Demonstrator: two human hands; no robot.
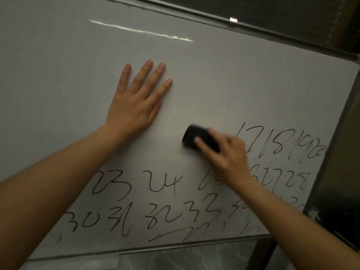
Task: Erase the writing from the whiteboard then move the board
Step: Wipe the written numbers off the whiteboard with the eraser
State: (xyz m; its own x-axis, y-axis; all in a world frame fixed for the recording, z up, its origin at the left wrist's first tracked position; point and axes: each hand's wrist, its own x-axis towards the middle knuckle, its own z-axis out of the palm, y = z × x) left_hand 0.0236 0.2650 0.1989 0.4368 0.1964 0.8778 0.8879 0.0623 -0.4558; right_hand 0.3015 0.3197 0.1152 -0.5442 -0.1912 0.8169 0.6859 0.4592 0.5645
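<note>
Head view. The whiteboard [214,75] fills most of the frame, its long axis running from lower left to upper right, so that its top edge slants down toward the right and its right-hand corner sits high at the frame's right side. A small metal clip [233,22] sits on the top frame rail.

My left hand [134,106] lies flat on the bare upper middle of the board, palm down, fingers [145,75] spread and pointing up and slightly right; it has hold of nothing.

My right hand [226,152] is closed around a black eraser [198,139], thumb along its near side and the other fingers wrapped over its right end. The eraser rests against the board just right of centre, its long axis tilted from upper left to lower right, with its free end pointing toward my left hand. Both eraser and hand are blurred.

Handwritten numbers [155,201] in black marker cover the lower part of the board. To the right of the eraser a row reads 17, 18, 19, 20; below it a row includes 23, 24 and 28; the lowest row includes 30, 31, 32, 33, with scribbled strokes underneath. My right forearm hides some digits. The board above and to the left of the eraser is clean, with one streak of reflected light [140,31] near the top.
</note>
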